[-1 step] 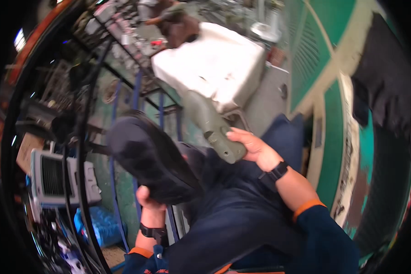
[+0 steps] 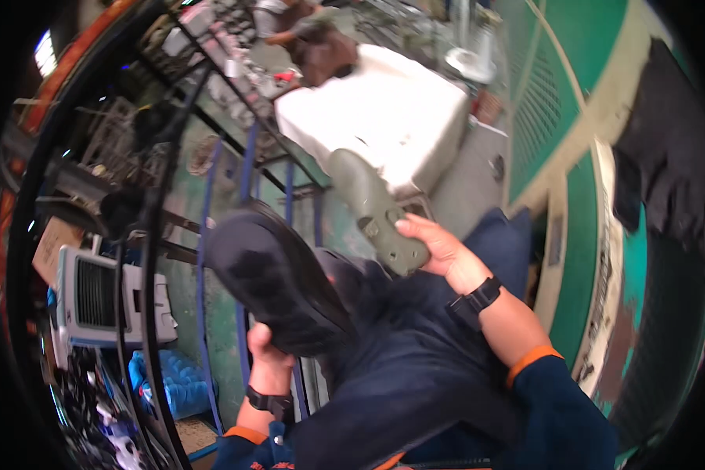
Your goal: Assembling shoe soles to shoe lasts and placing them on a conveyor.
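Taking the middle of the view as the clock's centre, the right hand (image 2: 445, 254) sits at 3 o'clock, clamped on the lower end of an olive-green foot-shaped form (image 2: 360, 188). The form lies near the centre, its rounded toe pointing to 11 o'clock and small holes showing by the thumb. At 7 o'clock the left hand (image 2: 268, 362) grips the heel of a black shoe (image 2: 278, 282) — the thumb shows beside it, the other fingers are hidden. The shoe fills 8 o'clock, sole edge in sight, apart from the form. Beyond, at 12 o'clock, stands a white-covered block (image 2: 368, 98), with another person (image 2: 321, 51) behind it. A blue plastic bundle (image 2: 180, 384) rests at 8 o'clock; dark cloth (image 2: 669, 141) hangs between 2 and 3 — beside green panels (image 2: 536, 110).
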Motion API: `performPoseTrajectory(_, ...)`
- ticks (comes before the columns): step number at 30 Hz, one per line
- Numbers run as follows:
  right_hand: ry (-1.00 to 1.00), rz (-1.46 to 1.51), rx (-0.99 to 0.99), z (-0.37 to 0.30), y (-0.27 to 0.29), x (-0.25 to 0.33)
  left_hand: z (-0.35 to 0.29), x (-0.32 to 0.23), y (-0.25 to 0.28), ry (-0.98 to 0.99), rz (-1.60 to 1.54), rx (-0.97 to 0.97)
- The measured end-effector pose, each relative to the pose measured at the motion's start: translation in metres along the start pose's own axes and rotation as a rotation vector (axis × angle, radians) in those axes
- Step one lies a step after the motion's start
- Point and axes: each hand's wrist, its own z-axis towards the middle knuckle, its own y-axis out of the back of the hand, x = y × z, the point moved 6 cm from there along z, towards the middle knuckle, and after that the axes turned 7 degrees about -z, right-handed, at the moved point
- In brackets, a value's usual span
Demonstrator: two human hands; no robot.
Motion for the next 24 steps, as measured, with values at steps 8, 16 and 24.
performPoseTrajectory(8, 0.014, -0.196, -0.076, 0.102, -0.042, -0.004, -0.013, -0.031, 0.027, -0.23, 0.397, -0.089)
performPoseTrajectory(16, 0.049, -0.313, 0.305, 0.046, -0.134, -0.001, 0.025, -0.037, -0.028, -0.665, 1.307, 0.053)
performPoseTrajectory(24, 0.17, -0.71, 0.415, 0.035, -0.179, 0.082, 0.104, -0.185, -0.08, -1.392, 1.868, -0.22)
